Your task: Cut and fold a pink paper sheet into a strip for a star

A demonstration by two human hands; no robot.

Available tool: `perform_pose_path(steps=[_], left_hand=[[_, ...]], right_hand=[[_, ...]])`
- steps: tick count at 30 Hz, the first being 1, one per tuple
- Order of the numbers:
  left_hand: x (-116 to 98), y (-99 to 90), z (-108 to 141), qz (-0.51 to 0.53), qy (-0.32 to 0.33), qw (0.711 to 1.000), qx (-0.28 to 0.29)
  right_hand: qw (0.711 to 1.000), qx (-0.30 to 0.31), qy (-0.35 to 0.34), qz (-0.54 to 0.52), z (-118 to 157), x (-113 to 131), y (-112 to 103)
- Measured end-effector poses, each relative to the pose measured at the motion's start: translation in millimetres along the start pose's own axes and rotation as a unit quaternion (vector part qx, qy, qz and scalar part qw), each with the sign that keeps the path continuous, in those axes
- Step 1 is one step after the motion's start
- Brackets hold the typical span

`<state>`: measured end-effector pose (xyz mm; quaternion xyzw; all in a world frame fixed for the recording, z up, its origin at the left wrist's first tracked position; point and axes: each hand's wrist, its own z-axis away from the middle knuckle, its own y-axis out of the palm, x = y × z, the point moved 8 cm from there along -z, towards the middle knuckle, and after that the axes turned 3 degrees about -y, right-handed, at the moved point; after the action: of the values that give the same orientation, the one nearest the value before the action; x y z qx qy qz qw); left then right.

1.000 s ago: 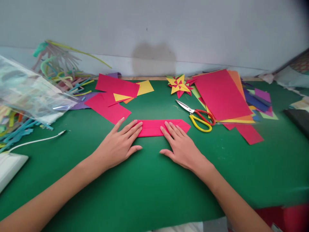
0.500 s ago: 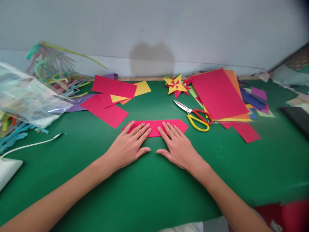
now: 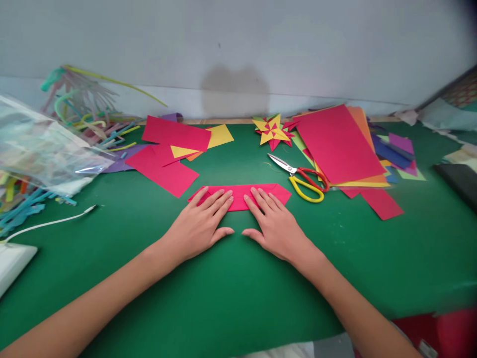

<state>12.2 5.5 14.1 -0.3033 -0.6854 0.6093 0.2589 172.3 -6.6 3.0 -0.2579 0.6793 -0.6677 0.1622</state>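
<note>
A folded red paper strip (image 3: 239, 197) with pointed ends lies flat on the green table (image 3: 238, 298). My left hand (image 3: 201, 223) rests on its left part, palm down, fingers stretched out and thumb pointing inward. On the right part lie the fingers of my right hand (image 3: 278, 226), also spread, its thumb off the paper. Neither hand grasps anything. Scissors (image 3: 298, 178) with one red and one yellow handle lie slightly open to the right of the strip. Behind them sits a folded yellow and red paper star (image 3: 273, 132).
Red sheets (image 3: 175, 133) and yellow paper (image 3: 220, 136) lie at the back left. A stack topped by a red sheet (image 3: 339, 144) is at the back right, near paper scraps (image 3: 383, 204). Far left are a plastic bag (image 3: 40, 144), colourful pipe cleaners (image 3: 85, 122) and a white cable (image 3: 48, 223).
</note>
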Motion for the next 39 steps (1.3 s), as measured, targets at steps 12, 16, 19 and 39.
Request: perform_pose_path(steps=[12,16,19,39], left_hand=[[-0.9,0.3,0.1,0.005,-0.001,1.000,-0.001],[-0.3,0.1,0.1,0.011,-0.002,1.000,-0.001],[0.0,-0.2,-0.1,0.011,-0.002,1.000,0.003],[-15.9,0.8,-11.1,0.020,0.025,0.999,-0.006]], right_hand=[[1.000,-0.019,0.003,-0.005,-1.0,-1.7,-0.6],[1.000,-0.011,0.005,-0.006,-1.7,-2.1,-0.4],[1.000,-0.006,0.002,-0.008,-2.7,-3.5,-0.9],[0.995,0.010,-0.088,-0.049,-2.2,-7.2,8.2]])
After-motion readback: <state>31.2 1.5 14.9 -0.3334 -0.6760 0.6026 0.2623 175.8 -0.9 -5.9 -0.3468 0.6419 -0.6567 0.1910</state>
